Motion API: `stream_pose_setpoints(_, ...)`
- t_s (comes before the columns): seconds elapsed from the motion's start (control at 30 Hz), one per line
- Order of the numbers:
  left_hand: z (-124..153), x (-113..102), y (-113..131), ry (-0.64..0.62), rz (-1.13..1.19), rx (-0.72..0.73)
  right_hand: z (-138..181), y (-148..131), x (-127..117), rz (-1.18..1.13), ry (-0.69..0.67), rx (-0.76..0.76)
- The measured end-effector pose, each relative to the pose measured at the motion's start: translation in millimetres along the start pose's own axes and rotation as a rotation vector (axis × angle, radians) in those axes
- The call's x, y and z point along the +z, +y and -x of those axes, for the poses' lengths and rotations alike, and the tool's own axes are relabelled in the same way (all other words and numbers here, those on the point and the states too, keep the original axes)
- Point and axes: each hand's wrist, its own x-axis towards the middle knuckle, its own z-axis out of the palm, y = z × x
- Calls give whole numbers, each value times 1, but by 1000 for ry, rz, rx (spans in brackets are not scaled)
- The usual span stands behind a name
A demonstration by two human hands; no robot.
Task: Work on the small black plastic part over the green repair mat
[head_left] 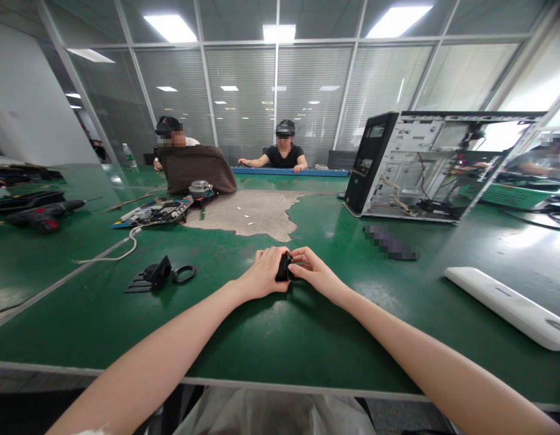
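Observation:
A small black plastic piece [284, 269] is between my two hands, just above or on the green table [243, 344]; its exact kind is hard to make out. My left hand [266, 272] wraps round its left side. From the right, the fingertips of my right hand [313, 272] pinch its edge. To the left lie a black bracket with slots and a raised round socket [157, 275] and, beside it, a black ring [184, 274]. Neither is touched by my hands.
An open computer case [424, 166] stands at the back right. A long white plastic unit [510, 308] lies at right. Circuit boards [157, 211] and a power drill [46, 214] are at left. Two people sit across the table; another person [545, 154] is at far right.

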Motion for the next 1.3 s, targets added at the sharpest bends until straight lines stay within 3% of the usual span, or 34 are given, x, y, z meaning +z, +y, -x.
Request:
stream_pose_setpoints(0.27, 0, -1, 0, -9, 5, 2, 4, -2, -5, -53, -133, -65)
stream_pose_setpoints(0.57, 0, 0, -1, 5, 3, 0, 0, 2, 1, 3, 3, -12)
stream_pose_setpoints(0.9, 0, 0, -1, -12, 7, -8, 3, 2, -4, -68, -132, -73)
stream_pose_setpoints(1.3, 0, -1, 0, -10, 18, -14, 3, -4, 3, -51, -7, -29)
